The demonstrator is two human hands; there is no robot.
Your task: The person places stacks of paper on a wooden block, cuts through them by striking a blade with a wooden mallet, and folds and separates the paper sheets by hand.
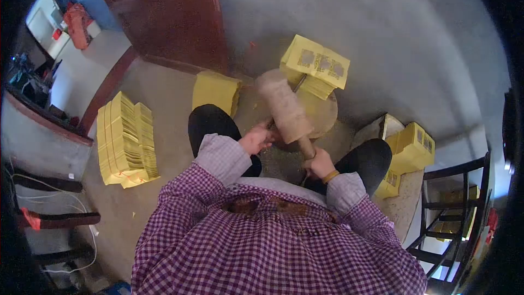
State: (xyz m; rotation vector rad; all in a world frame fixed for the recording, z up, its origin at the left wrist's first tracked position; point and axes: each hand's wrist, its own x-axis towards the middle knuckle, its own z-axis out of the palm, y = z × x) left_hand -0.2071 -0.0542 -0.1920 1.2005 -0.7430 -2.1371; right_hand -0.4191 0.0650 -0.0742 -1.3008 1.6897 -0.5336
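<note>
My right hand (321, 165) is wrapped round the handle of a wooden mallet (284, 106), whose thick pale head is tilted up and slightly blurred in front of me. Beside the mallet head, my left hand (257, 139) is closed, its fingertips partly hidden; what they grip I cannot make out. Behind the mallet stands a round wooden block (323, 116). A stack of yellow paper (316, 65) with printed or punched patches on top rests at the block's far side. A thin rod (299, 82) shows between the mallet and this stack.
Tied yellow paper bundles (123, 139) stand on the floor at left. Another yellow stack (214, 92) lies beyond my left knee. More patterned yellow stacks (416, 145) sit at right, near a dark chair (456, 207). A red-brown door (164, 16) and grey wall (393, 38) stand ahead.
</note>
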